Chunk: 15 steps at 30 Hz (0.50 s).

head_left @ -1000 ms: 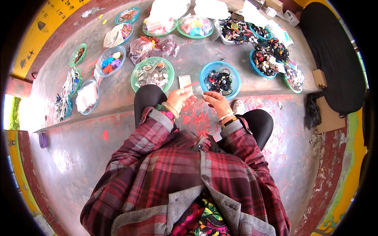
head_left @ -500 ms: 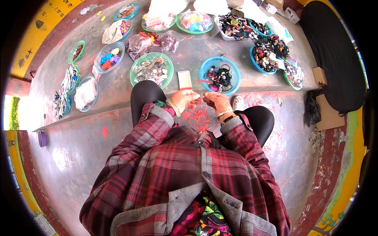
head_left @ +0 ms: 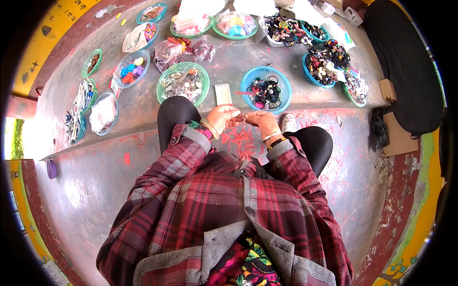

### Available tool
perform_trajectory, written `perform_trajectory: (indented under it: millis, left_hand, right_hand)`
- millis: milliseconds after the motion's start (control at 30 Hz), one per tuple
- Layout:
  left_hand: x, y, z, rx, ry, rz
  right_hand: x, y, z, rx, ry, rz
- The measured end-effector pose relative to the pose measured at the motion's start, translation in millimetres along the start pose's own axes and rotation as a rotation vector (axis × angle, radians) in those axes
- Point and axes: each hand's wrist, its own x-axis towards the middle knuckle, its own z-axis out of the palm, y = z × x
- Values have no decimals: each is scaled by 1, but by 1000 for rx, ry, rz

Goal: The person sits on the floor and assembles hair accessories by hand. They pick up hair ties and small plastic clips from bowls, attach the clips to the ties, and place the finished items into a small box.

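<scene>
My left hand (head_left: 221, 118) and my right hand (head_left: 264, 123) meet above the gap between my knees, fingertips almost touching. Each is closed in a pinch, and whatever lies between the fingers is too small to make out. Just beyond the right hand stands a blue basin (head_left: 287, 91) with a tangle of black hair ties (head_left: 268, 93) in it. A red strip (head_left: 245, 93) lies across its left rim. Beside the basin, beyond my left hand, is a small white rectangular tray (head_left: 223, 94) with red at its near edge.
A green basket (head_left: 206, 82) of small bagged pieces stands left of the tray. More hair ties fill a blue basket (head_left: 305, 72) at right. Bagged goods (head_left: 164, 55) and other baskets line the raised ledge. Red scraps (head_left: 238, 143) litter the floor below my hands.
My hands have come slightly closer together, the right fingertips moving left toward the left ones. The basins, baskets and tray stay in place, with only a slight shift of the whole view.
</scene>
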Motion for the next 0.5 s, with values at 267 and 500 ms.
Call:
perform_trajectory:
  millis: [267,500]
  left_hand:
    - [-3,4,4,1,-10,-8]
    - [-5,4,6,11,-8,15]
  right_hand:
    - [-1,-1,1,-99,-7,-47]
    - [-1,0,1,-52,-31,-44]
